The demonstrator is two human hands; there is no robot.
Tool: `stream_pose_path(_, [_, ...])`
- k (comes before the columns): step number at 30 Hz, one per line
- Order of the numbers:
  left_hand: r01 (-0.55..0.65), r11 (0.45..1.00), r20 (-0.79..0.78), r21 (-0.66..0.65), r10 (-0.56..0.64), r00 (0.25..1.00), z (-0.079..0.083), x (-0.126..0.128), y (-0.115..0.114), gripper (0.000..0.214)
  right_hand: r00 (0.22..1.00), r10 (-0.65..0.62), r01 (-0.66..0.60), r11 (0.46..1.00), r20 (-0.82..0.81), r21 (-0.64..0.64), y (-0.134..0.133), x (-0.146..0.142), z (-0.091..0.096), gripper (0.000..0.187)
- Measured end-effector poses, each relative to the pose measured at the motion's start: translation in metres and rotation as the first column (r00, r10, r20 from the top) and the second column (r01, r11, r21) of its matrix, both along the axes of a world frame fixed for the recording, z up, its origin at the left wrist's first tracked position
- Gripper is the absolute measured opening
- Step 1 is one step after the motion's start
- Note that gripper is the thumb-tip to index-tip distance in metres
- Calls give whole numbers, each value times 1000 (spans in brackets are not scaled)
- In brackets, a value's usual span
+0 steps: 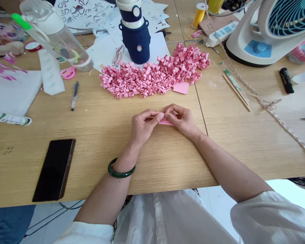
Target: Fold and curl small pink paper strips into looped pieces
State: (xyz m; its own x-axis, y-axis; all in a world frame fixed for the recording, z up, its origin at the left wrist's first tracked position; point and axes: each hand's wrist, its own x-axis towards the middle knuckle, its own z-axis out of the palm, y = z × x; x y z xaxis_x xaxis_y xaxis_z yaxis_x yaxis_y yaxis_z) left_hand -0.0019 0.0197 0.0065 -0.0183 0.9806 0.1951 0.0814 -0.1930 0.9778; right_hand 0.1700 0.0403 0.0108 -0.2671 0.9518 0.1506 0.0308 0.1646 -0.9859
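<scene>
Between my two hands, above the bare tabletop, is a small piece of pink paper [167,122]. My left hand [145,124] pinches its left side with thumb and forefinger, a dark green bangle round the wrist. My right hand [181,119] pinches it from the right, the fingertips of both hands meeting; they hide most of the paper's upper edge. Just beyond lies a long heap of curled pink paper pieces [139,80]. A flat pink paper square [181,88] rests against the heap's near right edge.
A dark blue bottle [136,40] stands behind the heap, a clear bottle [63,44] to its left. A phone [54,169], a pen [75,96] and pink scissors [68,73] lie left. On the right are a fan [258,47], a braided cord [277,117], wooden sticks [236,92] and a black marker [286,80].
</scene>
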Motion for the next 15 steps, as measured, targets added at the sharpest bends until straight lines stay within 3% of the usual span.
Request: stream_pose_path(15, [-29, 998, 6, 59, 29, 1000, 0, 1, 0, 8, 1000, 8, -8, 999, 29, 32, 1, 3, -4, 36])
